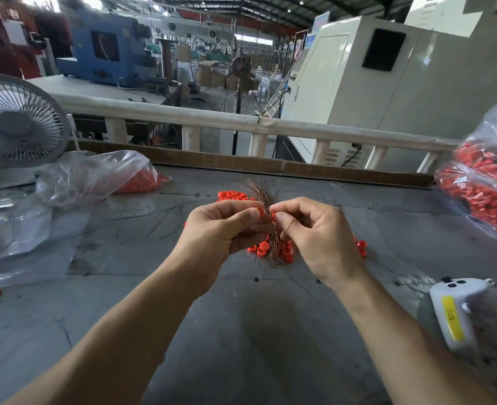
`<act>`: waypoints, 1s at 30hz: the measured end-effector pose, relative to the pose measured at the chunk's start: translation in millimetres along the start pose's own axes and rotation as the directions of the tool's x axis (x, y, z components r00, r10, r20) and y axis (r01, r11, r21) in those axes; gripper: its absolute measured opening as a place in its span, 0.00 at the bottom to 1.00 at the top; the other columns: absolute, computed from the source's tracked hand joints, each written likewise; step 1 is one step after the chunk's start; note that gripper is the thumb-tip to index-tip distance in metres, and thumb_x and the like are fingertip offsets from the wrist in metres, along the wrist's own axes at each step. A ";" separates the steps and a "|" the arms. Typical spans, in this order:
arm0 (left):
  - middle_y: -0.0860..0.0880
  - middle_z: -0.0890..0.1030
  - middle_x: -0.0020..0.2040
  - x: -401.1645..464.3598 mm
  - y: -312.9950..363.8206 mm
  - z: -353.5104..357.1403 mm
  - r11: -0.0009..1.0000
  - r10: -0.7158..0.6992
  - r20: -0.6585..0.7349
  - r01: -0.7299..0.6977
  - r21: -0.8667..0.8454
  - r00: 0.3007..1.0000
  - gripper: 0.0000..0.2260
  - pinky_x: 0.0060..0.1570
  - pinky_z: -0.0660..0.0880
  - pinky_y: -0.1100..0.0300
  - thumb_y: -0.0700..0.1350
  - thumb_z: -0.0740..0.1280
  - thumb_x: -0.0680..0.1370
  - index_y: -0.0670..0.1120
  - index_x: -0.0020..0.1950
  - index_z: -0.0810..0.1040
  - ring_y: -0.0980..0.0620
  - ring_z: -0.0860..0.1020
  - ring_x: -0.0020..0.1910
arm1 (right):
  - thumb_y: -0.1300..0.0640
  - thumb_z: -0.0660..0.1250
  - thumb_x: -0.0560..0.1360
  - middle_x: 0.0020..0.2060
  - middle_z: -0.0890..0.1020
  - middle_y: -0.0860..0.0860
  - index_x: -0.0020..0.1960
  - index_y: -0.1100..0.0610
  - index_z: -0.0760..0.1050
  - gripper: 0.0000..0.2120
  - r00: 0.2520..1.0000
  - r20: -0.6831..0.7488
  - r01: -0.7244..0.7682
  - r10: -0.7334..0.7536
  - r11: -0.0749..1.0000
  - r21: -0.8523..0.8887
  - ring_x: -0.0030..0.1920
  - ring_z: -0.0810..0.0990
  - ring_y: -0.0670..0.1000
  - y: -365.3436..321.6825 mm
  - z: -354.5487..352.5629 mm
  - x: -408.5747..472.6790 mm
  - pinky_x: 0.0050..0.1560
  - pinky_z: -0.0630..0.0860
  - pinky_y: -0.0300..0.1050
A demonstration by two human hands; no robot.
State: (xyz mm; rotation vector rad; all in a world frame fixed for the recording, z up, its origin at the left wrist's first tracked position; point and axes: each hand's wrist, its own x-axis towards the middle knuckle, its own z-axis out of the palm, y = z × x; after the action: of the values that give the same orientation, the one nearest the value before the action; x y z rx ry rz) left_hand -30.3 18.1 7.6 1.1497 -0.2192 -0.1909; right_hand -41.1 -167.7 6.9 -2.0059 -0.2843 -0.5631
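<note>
The left hand [227, 226] pinched a red cap [260, 211] at its thumb tip, the right hand [314, 232] just beside it pinched a strand of the bundle of copper wires [259, 194] between them — apparently mid-threading — so the next move likely called for a fine, steady push.

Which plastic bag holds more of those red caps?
The bag on the far right, bulging with caps; the bag beside the fan lies slack, nearly empty.
</note>
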 end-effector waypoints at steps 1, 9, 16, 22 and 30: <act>0.37 0.86 0.49 0.0 -0.3 0.3 1.000 0.003 0.002 -0.003 -0.002 1.000 0.08 0.47 0.83 0.57 0.36 0.69 0.79 0.38 0.57 0.83 0.41 0.87 0.49 | 0.58 0.72 0.79 0.34 0.84 0.39 0.51 0.47 0.86 0.07 1.000 0.005 -0.013 0.013 1.000 0.022 0.34 0.81 0.41 -0.4 0.0 -0.1 0.38 0.76 0.37; 0.37 0.86 0.50 -1.0 1.6 0.3 0.999 0.023 0.030 -0.023 -0.026 0.999 0.10 0.47 0.83 0.57 0.40 0.71 0.75 0.40 0.56 0.85 0.42 0.87 0.50 | 0.58 0.74 0.78 0.38 0.85 0.42 0.54 0.46 0.87 0.09 0.999 0.021 -0.030 0.027 0.987 0.157 0.37 0.82 0.43 -3.6 0.1 0.9 0.42 0.78 0.43; 0.36 0.86 0.49 -1.1 0.2 2.0 0.999 0.041 0.055 -0.039 -0.029 0.998 0.09 0.47 0.83 0.57 0.41 0.72 0.73 0.43 0.52 0.87 0.41 0.87 0.50 | 0.58 0.77 0.75 0.39 0.87 0.42 0.47 0.46 0.85 0.07 0.992 -0.091 0.099 -0.091 0.991 0.085 0.40 0.85 0.44 -12.2 4.6 -2.4 0.42 0.80 0.38; 0.37 0.86 0.48 -1.8 -0.4 4.3 0.997 0.080 0.053 -0.079 -0.011 0.995 0.09 0.47 0.83 0.57 0.42 0.72 0.73 0.44 0.50 0.88 0.42 0.87 0.49 | 0.62 0.77 0.74 0.43 0.85 0.44 0.48 0.55 0.86 0.04 0.965 -0.112 0.224 -0.236 0.968 -0.112 0.47 0.84 0.44 -18.1 6.1 -2.6 0.50 0.76 0.34; 0.39 0.87 0.48 -2.0 -3.3 6.9 0.990 0.139 0.033 -0.140 0.033 0.990 0.08 0.48 0.83 0.57 0.44 0.73 0.72 0.47 0.50 0.88 0.42 0.87 0.49 | 0.63 0.77 0.75 0.43 0.85 0.44 0.47 0.56 0.86 0.04 0.946 -0.122 0.268 -0.300 0.937 -0.223 0.47 0.82 0.41 -22.9 5.5 -4.2 0.50 0.73 0.29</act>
State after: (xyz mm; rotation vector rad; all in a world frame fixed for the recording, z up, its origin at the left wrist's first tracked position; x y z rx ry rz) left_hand -34.2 11.2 7.1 1.1628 -0.3300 -0.0814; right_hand -53.0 -151.8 20.2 -2.1175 -0.4417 -0.9606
